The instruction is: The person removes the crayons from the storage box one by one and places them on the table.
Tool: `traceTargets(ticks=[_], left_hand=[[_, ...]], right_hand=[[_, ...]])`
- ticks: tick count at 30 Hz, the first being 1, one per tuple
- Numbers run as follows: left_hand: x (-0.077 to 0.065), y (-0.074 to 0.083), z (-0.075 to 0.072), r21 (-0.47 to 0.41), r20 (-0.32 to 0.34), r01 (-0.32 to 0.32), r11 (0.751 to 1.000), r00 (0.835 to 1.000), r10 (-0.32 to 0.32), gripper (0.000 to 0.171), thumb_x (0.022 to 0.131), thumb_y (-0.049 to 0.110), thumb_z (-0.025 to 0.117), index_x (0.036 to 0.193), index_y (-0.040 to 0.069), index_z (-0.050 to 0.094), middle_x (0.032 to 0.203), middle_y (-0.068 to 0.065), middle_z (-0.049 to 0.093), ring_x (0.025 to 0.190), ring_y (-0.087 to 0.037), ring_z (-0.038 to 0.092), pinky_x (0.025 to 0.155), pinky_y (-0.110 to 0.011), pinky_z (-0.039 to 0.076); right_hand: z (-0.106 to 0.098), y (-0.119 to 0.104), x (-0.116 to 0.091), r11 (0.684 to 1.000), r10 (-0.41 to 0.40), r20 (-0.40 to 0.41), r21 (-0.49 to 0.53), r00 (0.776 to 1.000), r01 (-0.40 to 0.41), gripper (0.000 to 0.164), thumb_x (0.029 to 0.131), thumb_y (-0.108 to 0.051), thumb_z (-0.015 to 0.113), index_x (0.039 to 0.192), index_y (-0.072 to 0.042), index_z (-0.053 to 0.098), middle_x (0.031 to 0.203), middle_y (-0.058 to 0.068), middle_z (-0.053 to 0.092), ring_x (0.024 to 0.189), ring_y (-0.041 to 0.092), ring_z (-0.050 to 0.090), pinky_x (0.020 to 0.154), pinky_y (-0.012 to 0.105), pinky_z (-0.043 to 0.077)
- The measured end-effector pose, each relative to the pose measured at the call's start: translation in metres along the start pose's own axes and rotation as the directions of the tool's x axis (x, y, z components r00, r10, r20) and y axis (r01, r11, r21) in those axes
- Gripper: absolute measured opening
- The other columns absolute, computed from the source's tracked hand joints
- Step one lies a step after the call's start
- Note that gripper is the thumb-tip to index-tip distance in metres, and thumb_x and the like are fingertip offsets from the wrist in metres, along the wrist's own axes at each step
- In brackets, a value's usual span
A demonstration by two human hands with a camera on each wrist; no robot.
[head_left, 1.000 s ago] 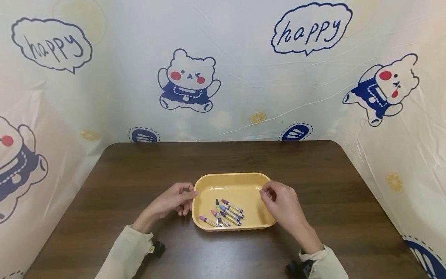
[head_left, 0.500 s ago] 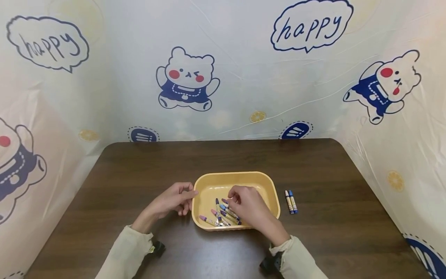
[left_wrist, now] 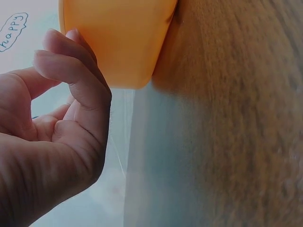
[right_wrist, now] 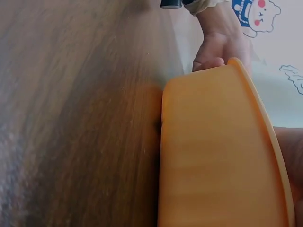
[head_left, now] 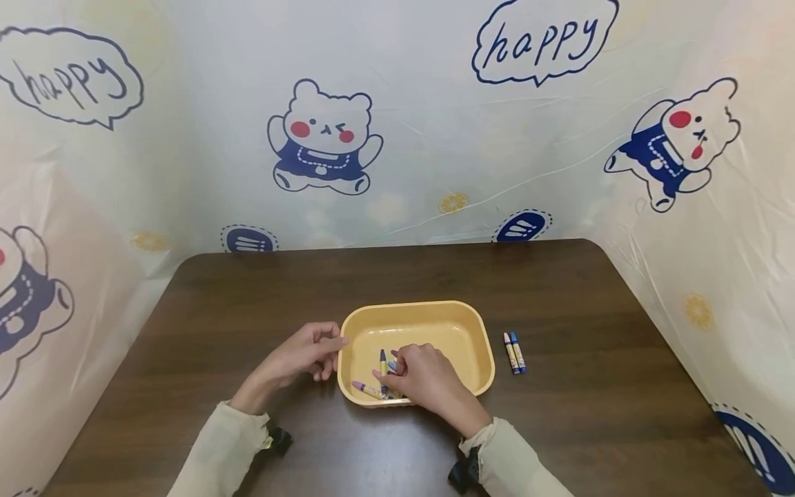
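Note:
A yellow plastic tray [head_left: 428, 304] with rounded corners stands on the dark wooden table. In it lie several crayons, among them a lilac-tipped crayon [head_left: 366, 388] and a dark-tipped crayon [head_left: 383, 360]. My left hand [head_left: 304, 355] holds the tray's left edge, thumb over the rim and bent fingers outside the wall. My right hand [head_left: 428, 376] is down inside the tray over the crayons, thumb and index finger close together beside a pink tip. It covers part of the pile, so whether a crayon is pinched is hidden. The right wrist view shows mostly the tray's outer wall [right_wrist: 213, 146].
A white-tipped crayon [head_left: 511, 353] and a blue crayon [head_left: 518, 353] lie side by side on the table [head_left: 596, 414], right of the tray. A printed cloth [head_left: 422, 138] with bears hangs behind and at both sides.
My right hand has moved left from the tray's right wall to the crayon pile. The two crayons right of the tray, hidden by that hand earlier, now show. My left hand stays at the rim.

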State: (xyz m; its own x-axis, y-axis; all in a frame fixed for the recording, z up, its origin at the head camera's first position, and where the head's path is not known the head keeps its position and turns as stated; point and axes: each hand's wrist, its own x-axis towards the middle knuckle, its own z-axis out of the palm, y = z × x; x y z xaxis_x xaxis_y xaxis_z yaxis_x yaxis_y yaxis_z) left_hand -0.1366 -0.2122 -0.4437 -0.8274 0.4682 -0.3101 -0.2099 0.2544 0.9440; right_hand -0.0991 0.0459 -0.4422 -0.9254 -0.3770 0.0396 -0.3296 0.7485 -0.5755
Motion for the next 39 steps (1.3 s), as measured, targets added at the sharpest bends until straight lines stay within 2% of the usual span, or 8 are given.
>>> traceTargets(ticks=[3,11,19,26,28,31,34,39], left_hand=[[-0.0005,-0.0033,-0.0019,-0.003,0.002,-0.007,1.000,1.000,0.007,0.039,0.101,0.025,0.060,0.101,-0.012,0.048,0.064,-0.011,0.061,0.048,-0.015,0.053,0.045,-0.023,0.046],[-0.0007,-0.0070,-0.0011,-0.011,-0.005,-0.004,1.000,1.000,0.004,0.038,0.100,0.024,0.061,0.101,-0.012,0.048,0.064,-0.010,0.061,0.048,-0.015,0.053,0.044,-0.023,0.046],[0.0001,-0.0064,-0.0005,-0.011,0.008,-0.004,1.000,1.000,0.004,0.036,0.101,0.022,0.058,0.101,-0.013,0.047,0.064,-0.011,0.061,0.049,-0.015,0.053,0.045,-0.022,0.046],[-0.0003,-0.0044,-0.0012,-0.010,0.008,-0.008,1.000,1.000,0.008,0.038,0.101,0.022,0.059,0.102,-0.014,0.047,0.067,-0.016,0.062,0.049,-0.016,0.054,0.045,-0.022,0.046],[-0.0005,-0.0043,-0.0015,-0.011,0.008,-0.009,1.000,1.000,0.009,0.039,0.101,0.023,0.059,0.103,-0.015,0.047,0.066,-0.015,0.062,0.049,-0.016,0.054,0.045,-0.022,0.047],[-0.0010,-0.0042,-0.0017,-0.016,0.009,-0.009,1.000,1.000,0.009,0.040,0.101,0.024,0.060,0.103,-0.014,0.047,0.066,-0.013,0.061,0.049,-0.015,0.054,0.045,-0.022,0.046],[-0.0011,-0.0044,-0.0019,-0.017,0.011,-0.009,1.000,1.000,0.009,0.039,0.101,0.024,0.059,0.102,-0.013,0.047,0.065,-0.012,0.061,0.049,-0.015,0.053,0.045,-0.022,0.046],[-0.0003,-0.0036,-0.0018,-0.019,0.017,-0.015,1.000,1.000,0.016,0.040,0.101,0.024,0.059,0.103,-0.014,0.046,0.065,-0.011,0.061,0.049,-0.015,0.053,0.045,-0.022,0.046]], right_hand=[[0.0008,-0.0012,0.0011,1.000,0.011,0.025,0.003,1.000,-0.011,0.041,0.080,-0.040,0.081,0.057,-0.019,0.055,0.051,-0.011,0.045,0.046,0.007,0.042,0.044,0.025,0.032],[0.0032,-0.0002,0.0014,0.998,0.058,0.054,-0.029,0.997,-0.057,0.021,0.071,-0.021,0.079,0.068,-0.017,0.059,0.060,-0.009,0.049,0.054,0.010,0.045,0.049,0.026,0.036],[0.0032,-0.0010,-0.0006,0.994,0.097,0.036,-0.054,0.995,-0.095,0.021,0.069,-0.019,0.073,0.063,-0.017,0.053,0.058,-0.008,0.044,0.053,0.011,0.042,0.047,0.027,0.032],[0.0030,-0.0028,-0.0012,0.993,0.084,-0.016,-0.087,0.996,-0.085,0.037,0.079,-0.024,0.074,0.055,-0.016,0.047,0.057,-0.006,0.040,0.051,0.012,0.038,0.045,0.028,0.029],[0.0032,-0.0027,-0.0017,0.994,0.076,-0.028,-0.076,0.997,-0.078,0.034,0.080,-0.021,0.072,0.056,-0.015,0.048,0.058,-0.006,0.040,0.051,0.012,0.037,0.045,0.028,0.028],[0.0027,-0.0026,-0.0024,0.996,0.059,-0.054,-0.060,0.997,-0.062,0.022,0.078,-0.011,0.067,0.061,-0.017,0.053,0.060,-0.008,0.043,0.052,0.010,0.039,0.045,0.027,0.030],[0.0020,-0.0018,-0.0023,0.999,0.022,-0.087,-0.042,0.996,-0.026,0.019,0.085,-0.012,0.068,0.069,-0.017,0.060,0.061,-0.008,0.047,0.054,0.009,0.042,0.047,0.025,0.033],[-0.0029,0.0006,-0.0005,0.996,-0.028,-0.118,0.081,0.993,0.038,0.009,0.090,-0.013,0.070,0.082,-0.014,0.069,0.062,-0.010,0.052,0.056,0.005,0.046,0.051,0.023,0.039]])
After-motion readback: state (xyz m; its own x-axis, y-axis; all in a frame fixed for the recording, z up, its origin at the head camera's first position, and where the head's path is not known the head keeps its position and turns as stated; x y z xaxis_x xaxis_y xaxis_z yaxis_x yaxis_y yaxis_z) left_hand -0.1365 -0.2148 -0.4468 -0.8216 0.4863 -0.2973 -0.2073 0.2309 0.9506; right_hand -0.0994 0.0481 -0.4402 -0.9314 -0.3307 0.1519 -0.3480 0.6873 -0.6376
